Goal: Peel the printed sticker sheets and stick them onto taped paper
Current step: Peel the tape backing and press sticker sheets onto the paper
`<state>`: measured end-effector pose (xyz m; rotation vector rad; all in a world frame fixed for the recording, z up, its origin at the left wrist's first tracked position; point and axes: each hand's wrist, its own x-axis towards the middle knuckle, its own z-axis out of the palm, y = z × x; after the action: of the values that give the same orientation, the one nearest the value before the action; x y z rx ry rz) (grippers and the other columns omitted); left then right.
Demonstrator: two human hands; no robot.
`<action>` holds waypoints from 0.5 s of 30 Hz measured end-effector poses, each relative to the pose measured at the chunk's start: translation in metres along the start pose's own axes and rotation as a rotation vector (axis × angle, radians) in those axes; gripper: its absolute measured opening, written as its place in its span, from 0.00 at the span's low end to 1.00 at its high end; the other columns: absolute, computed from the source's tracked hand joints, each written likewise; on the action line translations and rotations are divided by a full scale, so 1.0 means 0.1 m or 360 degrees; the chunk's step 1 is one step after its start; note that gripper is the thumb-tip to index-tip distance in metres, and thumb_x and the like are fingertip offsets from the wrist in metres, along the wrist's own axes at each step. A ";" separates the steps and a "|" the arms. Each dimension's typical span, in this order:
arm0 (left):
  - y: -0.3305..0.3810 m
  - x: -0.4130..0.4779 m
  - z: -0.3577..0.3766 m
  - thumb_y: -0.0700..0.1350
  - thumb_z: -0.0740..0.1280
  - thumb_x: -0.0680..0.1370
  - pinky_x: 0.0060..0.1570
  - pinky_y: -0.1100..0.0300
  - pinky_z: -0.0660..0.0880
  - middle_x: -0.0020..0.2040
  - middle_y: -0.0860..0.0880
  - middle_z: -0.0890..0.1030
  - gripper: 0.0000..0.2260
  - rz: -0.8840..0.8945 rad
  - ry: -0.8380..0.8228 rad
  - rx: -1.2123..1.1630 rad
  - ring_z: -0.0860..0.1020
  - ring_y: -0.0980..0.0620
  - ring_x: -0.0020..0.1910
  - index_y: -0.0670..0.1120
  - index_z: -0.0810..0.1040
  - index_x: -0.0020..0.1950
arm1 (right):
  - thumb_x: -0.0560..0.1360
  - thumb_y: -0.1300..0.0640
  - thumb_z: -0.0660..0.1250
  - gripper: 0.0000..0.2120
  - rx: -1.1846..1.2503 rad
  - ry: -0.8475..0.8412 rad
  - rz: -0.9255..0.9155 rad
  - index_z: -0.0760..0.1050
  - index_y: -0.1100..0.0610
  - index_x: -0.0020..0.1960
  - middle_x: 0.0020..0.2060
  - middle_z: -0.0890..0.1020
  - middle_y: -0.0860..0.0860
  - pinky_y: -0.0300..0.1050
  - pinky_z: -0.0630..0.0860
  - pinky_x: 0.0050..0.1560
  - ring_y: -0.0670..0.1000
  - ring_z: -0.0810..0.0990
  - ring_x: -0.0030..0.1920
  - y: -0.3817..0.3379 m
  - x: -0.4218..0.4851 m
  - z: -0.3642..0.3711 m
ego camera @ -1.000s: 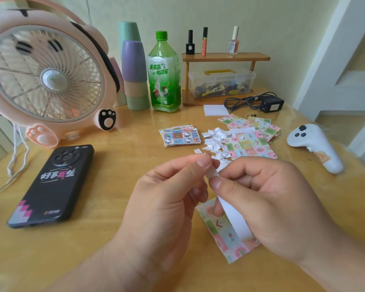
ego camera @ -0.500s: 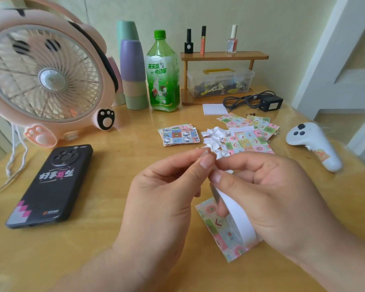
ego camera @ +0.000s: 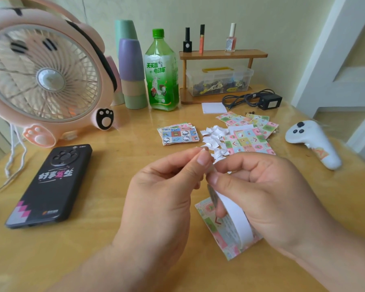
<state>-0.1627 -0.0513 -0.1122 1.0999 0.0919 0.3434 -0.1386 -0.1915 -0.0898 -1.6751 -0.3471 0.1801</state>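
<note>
White strip (ego camera: pixel 235 220) curls up from over a sheet (ego camera: pixel 220 239) lying on the wooden surface (ego camera: pixel 93 239). The left hand (ego camera: pixel 162 199) pinches its top end between thumb and forefinger; the right hand (ego camera: pixel 268 197) fingers (ego camera: pixel 214 178) pinch it just below. Scraps (ego camera: pixel 214 135) lie behind.

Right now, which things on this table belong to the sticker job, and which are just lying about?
Job: left hand and right hand pinching the white strip; patterned sheet beneath; sticker stack; white scraps; far patterned sheets.
Lying about: fan, phone, bottle, cups, controller, charger.
</note>
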 end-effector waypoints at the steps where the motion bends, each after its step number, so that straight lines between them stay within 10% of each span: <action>1: 0.00 0.00 0.00 0.45 0.79 0.66 0.46 0.55 0.71 0.40 0.45 0.84 0.10 0.0000 -0.0007 0.0015 0.75 0.51 0.39 0.43 0.88 0.45 | 0.73 0.55 0.74 0.07 -0.0007 0.0012 0.0003 0.82 0.58 0.47 0.27 0.83 0.57 0.52 0.79 0.41 0.53 0.82 0.29 -0.01 0.00 0.00; 6: 0.03 -0.01 0.00 0.44 0.78 0.68 0.47 0.48 0.70 0.37 0.44 0.83 0.11 -0.0013 -0.0045 0.0068 0.78 0.50 0.37 0.41 0.87 0.47 | 0.68 0.45 0.73 0.24 -0.0075 -0.0060 0.0036 0.74 0.43 0.63 0.29 0.85 0.55 0.34 0.71 0.30 0.46 0.79 0.27 -0.05 -0.03 0.02; 9: 0.07 -0.01 0.03 0.43 0.82 0.64 0.43 0.59 0.74 0.35 0.49 0.84 0.09 0.0043 -0.0004 0.0140 0.79 0.57 0.34 0.44 0.88 0.42 | 0.73 0.50 0.71 0.07 0.0012 -0.0043 -0.0068 0.85 0.51 0.46 0.26 0.82 0.56 0.35 0.73 0.26 0.48 0.80 0.25 -0.06 -0.05 0.02; 15: 0.12 -0.03 0.07 0.39 0.77 0.68 0.36 0.70 0.74 0.34 0.52 0.85 0.01 0.0139 0.0051 0.0398 0.80 0.60 0.32 0.42 0.87 0.38 | 0.76 0.57 0.71 0.11 -0.0149 0.0037 -0.0285 0.84 0.54 0.36 0.23 0.80 0.50 0.33 0.69 0.27 0.45 0.75 0.23 0.00 -0.04 0.07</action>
<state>-0.1669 -0.0537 -0.0987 1.3485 0.1173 0.4363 -0.1443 -0.1865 -0.0910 -1.7265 -0.4922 0.0114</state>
